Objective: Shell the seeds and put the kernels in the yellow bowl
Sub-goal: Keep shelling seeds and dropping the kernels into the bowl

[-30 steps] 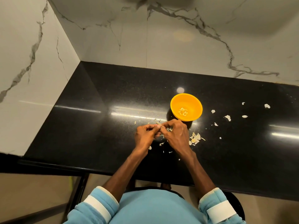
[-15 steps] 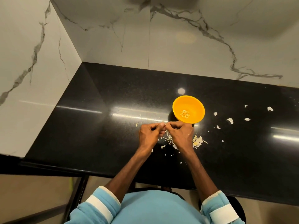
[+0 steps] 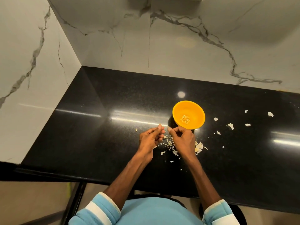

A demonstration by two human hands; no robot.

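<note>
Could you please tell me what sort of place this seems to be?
Probably a home kitchen, though that is a guess: a polished black countertop fitted into a corner of white marble-look wall tiles, with a yellow bowl of kernels and shell scraps on it.

Yellow bowl (image 3: pixel 177 109) upright on worktop, centre-right, round, shallow. Small heap of pale kernels (image 3: pixel 185 119) at its bottom. Pale shell bits (image 3: pixel 170 143) strewn on worktop just near of bowl, thickest near-left of it. A second clump (image 3: pixel 199 146) lies near-right. Larger white flakes (image 3: pixel 230 126) scattered right of bowl, well apart from each other. One lone piece (image 3: pixel 136 130) far left of the litter, seed or shell unclear.
</note>
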